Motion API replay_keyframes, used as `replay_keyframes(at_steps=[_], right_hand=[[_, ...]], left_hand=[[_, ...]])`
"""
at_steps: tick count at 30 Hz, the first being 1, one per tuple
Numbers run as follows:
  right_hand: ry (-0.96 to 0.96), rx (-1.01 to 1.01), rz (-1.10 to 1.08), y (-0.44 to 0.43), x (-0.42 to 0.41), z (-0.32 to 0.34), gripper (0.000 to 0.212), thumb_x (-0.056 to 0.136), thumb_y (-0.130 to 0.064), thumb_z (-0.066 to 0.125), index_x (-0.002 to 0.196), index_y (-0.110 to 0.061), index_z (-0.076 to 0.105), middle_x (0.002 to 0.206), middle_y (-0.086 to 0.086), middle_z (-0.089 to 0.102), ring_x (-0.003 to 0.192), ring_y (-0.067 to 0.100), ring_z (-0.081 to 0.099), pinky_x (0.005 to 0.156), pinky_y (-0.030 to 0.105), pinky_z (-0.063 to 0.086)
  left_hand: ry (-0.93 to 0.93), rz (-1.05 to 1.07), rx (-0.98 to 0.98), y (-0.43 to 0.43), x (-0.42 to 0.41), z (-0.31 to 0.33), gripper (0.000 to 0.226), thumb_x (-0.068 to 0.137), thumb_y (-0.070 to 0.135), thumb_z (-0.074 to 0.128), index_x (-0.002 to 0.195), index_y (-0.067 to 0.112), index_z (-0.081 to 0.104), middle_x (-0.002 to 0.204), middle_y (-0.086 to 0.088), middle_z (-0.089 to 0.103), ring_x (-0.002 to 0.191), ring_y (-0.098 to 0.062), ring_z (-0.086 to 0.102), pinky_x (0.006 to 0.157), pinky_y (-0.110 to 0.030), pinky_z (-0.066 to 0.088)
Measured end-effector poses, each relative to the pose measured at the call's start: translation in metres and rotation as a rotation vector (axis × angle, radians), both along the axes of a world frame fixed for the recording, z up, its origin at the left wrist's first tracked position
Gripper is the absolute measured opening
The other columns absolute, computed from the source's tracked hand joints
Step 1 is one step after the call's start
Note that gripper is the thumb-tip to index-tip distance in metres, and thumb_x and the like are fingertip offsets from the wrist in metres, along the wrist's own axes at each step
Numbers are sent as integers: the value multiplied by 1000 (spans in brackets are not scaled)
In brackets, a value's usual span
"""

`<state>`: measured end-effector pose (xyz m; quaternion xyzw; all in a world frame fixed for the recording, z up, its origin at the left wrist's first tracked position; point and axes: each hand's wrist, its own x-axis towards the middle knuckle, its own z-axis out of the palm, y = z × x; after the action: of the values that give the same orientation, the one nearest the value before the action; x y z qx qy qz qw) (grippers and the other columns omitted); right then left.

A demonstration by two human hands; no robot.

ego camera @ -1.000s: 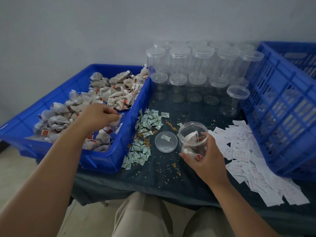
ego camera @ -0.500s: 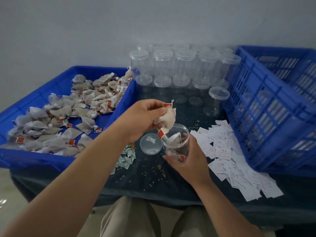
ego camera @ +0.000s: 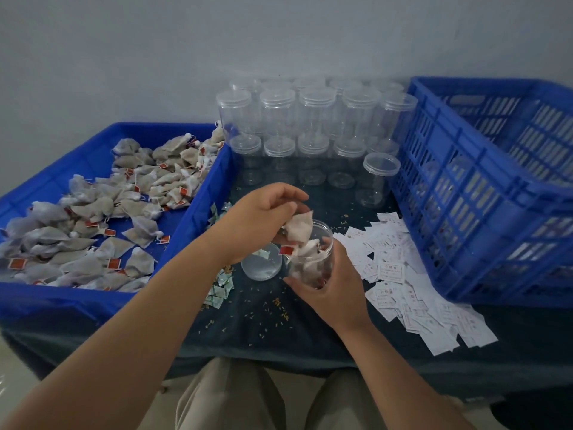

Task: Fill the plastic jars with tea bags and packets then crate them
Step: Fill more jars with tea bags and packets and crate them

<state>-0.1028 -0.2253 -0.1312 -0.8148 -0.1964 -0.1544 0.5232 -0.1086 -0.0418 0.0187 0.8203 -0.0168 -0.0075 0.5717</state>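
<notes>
Your left fingers (ego camera: 288,193) pinch a tea bag (ego camera: 299,227) right over the open jar (ego camera: 311,265); your right fingers (ego camera: 298,282) curl round that jar, near the tabletop's (ego camera: 279,330) front edge, beside a loose lid (ego camera: 261,266).

The left hand (ego camera: 260,221) is no longer in the blue tray (ego camera: 198,212). It is now at the mouth of the jar (ego camera: 313,262), lower than half a second ago, pinching a tea bag (ego camera: 299,226) whose lower end dips inside.
</notes>
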Motion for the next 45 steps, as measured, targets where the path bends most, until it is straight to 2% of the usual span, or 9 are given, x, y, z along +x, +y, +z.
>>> replay_keyframes(at_steps=[8, 12, 14, 19, 22, 25, 29, 38, 45], right_hand=[[11, 24, -5, 0, -2, 5, 75, 68, -81, 82, 127, -67, 38, 120, -36, 61, 103, -5, 67, 77, 12, 53], [18, 33, 5, -1, -2, 4, 78, 65, -84, 81, 129, -65, 39, 124, -33, 62, 107, -4, 67, 80, 9, 52], [30, 42, 12, 0, -2, 4, 78, 65, -88, 77, 130, -65, 39, 124, -33, 63, 108, -4, 67, 81, 7, 51], [27, 23, 25, 0, -2, 4, 77, 66, -89, 76, 129, -64, 40, 123, -33, 63, 108, -5, 67, 81, 8, 52], [29, -7, 40, 1, -2, 4, 77, 66, -84, 81, 128, -63, 40, 123, -35, 62, 109, -7, 66, 81, 6, 50], [32, -35, 44, 1, -3, 3, 78, 66, -74, 87, 127, -62, 41, 123, -37, 61, 109, -9, 64, 82, 3, 47], [39, -46, 41, 1, -3, 2, 78, 65, -73, 87, 127, -62, 41, 123, -35, 62, 108, -8, 66, 82, 5, 48], [32, -43, 35, 3, -3, 3, 77, 65, -71, 87, 126, -64, 41, 122, -40, 62, 106, -13, 65, 80, 0, 45], [37, -24, 38, 3, -1, 2, 76, 66, -69, 89, 125, -60, 43, 122, -35, 64, 106, -9, 67, 80, 3, 47]], left_hand=[[-100, -290, 693, -6, -18, -3, 39, 101, 30, 34, 120, 44, 65, 107, 18, 75, 99, 2, 65, 88, -30, 51], [-226, -65, 474, 29, -19, 5, 31, 107, 23, 47, 111, 44, 69, 99, 26, 75, 59, 3, 61, 51, -14, 46], [-289, 126, 566, 71, -14, 11, 22, 107, 26, 54, 110, 44, 66, 94, 23, 74, 65, -1, 65, 52, -18, 48], [416, 189, 1156, 173, -18, -9, 20, 108, 35, 52, 122, 26, 63, 126, -3, 69, 94, -19, 57, 80, -34, 44], [641, 53, 1098, 187, -36, -31, 30, 104, 27, 56, 133, 28, 59, 120, 2, 69, 96, -16, 66, 77, -31, 53], [687, -80, 1170, 186, -47, -47, 37, 108, 24, 51, 144, 31, 57, 143, -1, 64, 125, -21, 63, 104, -36, 50], [545, 4, 1171, 185, -47, -49, 20, 102, 12, 57, 103, 27, 71, 119, -4, 75, 97, -18, 67, 84, -32, 51], [792, -144, 1188, 185, -50, -41, 34, 108, 25, 48, 138, 29, 64, 139, 2, 65, 120, -19, 63, 93, -31, 46], [592, 44, 1103, 192, -51, -38, 19, 100, 27, 63, 85, 19, 72, 75, 3, 75, 73, -12, 68, 66, -30, 48]])
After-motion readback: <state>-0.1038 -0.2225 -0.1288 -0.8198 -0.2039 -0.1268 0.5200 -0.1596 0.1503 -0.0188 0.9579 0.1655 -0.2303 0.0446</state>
